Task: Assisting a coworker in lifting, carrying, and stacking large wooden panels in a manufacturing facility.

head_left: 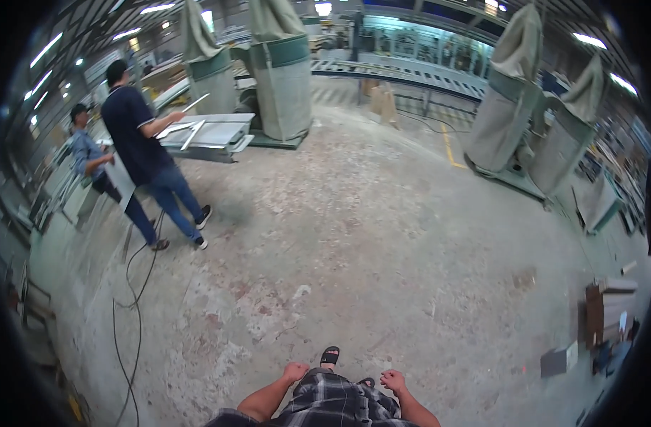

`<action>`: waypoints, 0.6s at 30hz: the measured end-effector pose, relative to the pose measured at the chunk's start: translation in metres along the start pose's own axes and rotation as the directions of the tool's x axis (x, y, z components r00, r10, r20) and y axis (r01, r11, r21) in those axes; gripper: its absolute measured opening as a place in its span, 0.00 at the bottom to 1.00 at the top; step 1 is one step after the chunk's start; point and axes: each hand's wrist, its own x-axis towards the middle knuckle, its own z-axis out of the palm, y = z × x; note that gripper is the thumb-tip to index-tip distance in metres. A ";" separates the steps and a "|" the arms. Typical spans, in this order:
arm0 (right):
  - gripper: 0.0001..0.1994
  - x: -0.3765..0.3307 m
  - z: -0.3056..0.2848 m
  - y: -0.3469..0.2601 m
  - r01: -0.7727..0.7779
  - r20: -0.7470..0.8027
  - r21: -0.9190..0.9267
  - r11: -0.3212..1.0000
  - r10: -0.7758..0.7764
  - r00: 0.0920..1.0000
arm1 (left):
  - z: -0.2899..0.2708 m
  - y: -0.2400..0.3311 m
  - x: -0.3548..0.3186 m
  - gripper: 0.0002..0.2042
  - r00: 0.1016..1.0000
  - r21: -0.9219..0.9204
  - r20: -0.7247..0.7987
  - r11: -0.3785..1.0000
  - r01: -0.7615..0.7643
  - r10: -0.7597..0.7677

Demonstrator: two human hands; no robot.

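At the lower edge, my left hand [295, 371] hangs beside the dark plaid cloth [332, 398] on my body, its fingers curled in with nothing seen in them. My right hand [392, 380] is on the other side of that cloth, fingers loosely bent and a little apart, holding nothing. Both hands are over the concrete floor [354, 249]. Between them a foot in a black sandal [330, 355] is stretched forward, and part of the other sandal [368, 382] shows by my right hand.
Two people stand at left by a table [219, 127] with pale strips; the nearer person [133, 121] holds a sheet. A black cable [138, 313] trails on the floor. Bag dust collectors [283, 85] stand behind and at right [507, 107]. A roller conveyor [411, 78] crosses the back. Boxes [559, 359] lie at right.
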 end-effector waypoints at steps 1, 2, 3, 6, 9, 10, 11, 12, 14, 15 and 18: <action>0.06 0.003 0.000 -0.002 0.079 0.055 0.015 0.997 -0.080 0.995 | 0.000 -0.001 -0.002 0.14 0.999 -0.021 -0.052 1.000 -0.010 0.009; 0.07 0.005 0.001 -0.003 0.076 0.074 0.008 0.997 -0.076 0.994 | 0.001 -0.002 -0.004 0.14 0.999 0.014 -0.012 0.999 -0.046 0.046; 0.08 0.006 0.001 -0.004 0.013 0.053 -0.041 0.999 -0.010 0.999 | 0.002 -0.003 -0.007 0.15 0.997 0.036 0.023 0.996 -0.077 0.076; 0.08 0.004 0.002 -0.006 0.017 0.092 -0.022 1.000 -0.015 0.996 | 0.003 -0.006 -0.012 0.14 0.999 0.006 -0.045 1.000 -0.003 0.003; 0.08 -0.002 0.003 -0.007 0.028 0.172 -0.017 0.999 -0.025 0.985 | 0.004 -0.009 -0.014 0.14 0.997 -0.081 -0.071 0.997 0.001 -0.007; 0.08 -0.004 0.004 -0.007 -0.008 0.133 -0.038 0.999 0.013 0.991 | 0.005 -0.010 -0.015 0.14 0.991 -0.098 -0.136 0.995 0.000 -0.013; 0.08 -0.006 0.004 -0.006 0.023 0.181 -0.035 0.999 -0.017 0.983 | 0.004 -0.011 -0.015 0.13 0.988 -0.083 -0.155 0.996 -0.011 -0.002; 0.07 -0.007 0.004 -0.006 0.048 0.178 -0.052 0.997 -0.038 0.983 | 0.006 -0.013 -0.017 0.13 0.990 -0.079 -0.141 0.997 -0.015 0.003; 0.07 -0.007 0.004 -0.005 0.077 0.185 -0.080 0.994 -0.061 0.981 | 0.006 -0.015 -0.018 0.13 0.985 -0.079 -0.171 0.997 -0.014 0.001; 0.07 -0.006 0.004 -0.005 0.116 0.198 -0.075 0.990 -0.099 0.975 | 0.007 -0.015 -0.020 0.13 0.985 -0.087 -0.170 0.995 -0.039 0.024; 0.07 -0.004 0.003 -0.005 0.153 0.213 -0.092 0.984 -0.131 0.968 | 0.007 -0.016 -0.018 0.13 0.995 -0.090 -0.098 0.996 -0.010 0.001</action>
